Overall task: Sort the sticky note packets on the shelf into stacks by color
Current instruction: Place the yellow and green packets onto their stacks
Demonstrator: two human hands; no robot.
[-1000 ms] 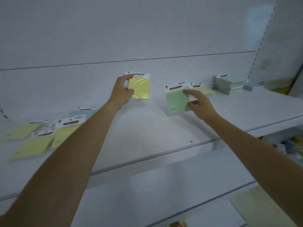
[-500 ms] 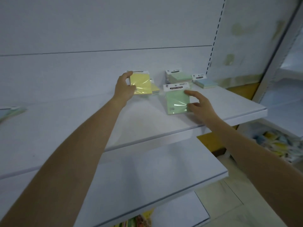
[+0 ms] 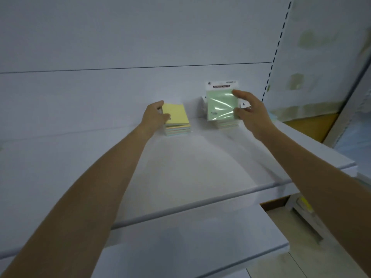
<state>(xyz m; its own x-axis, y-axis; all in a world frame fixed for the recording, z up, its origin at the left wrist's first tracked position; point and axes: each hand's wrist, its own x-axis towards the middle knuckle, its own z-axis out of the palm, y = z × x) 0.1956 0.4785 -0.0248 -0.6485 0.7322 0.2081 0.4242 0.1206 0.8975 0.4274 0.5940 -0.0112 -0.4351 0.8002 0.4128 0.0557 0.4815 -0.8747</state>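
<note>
- At centre frame, head view: the left hand (image 3: 154, 115) grips the left edge of a yellow packet (image 3: 177, 114). This packet lies flat on top of a short stack (image 3: 178, 131) at the back of the shelf (image 3: 180, 167).
- Right of centre: the right hand (image 3: 251, 113) pinches the right edge of a green packet (image 3: 219, 106), with thumb and fingers curled on it. The packet stands upright, white header card uppermost, just above a green stack (image 3: 227, 124).
- Both stacks sit near each other but apart, against the white back panel (image 3: 120, 37).
- Lower frame: a second shelf (image 3: 200, 237) projects below.
- Upper right: a slotted upright (image 3: 278, 47) borders the panel.
</note>
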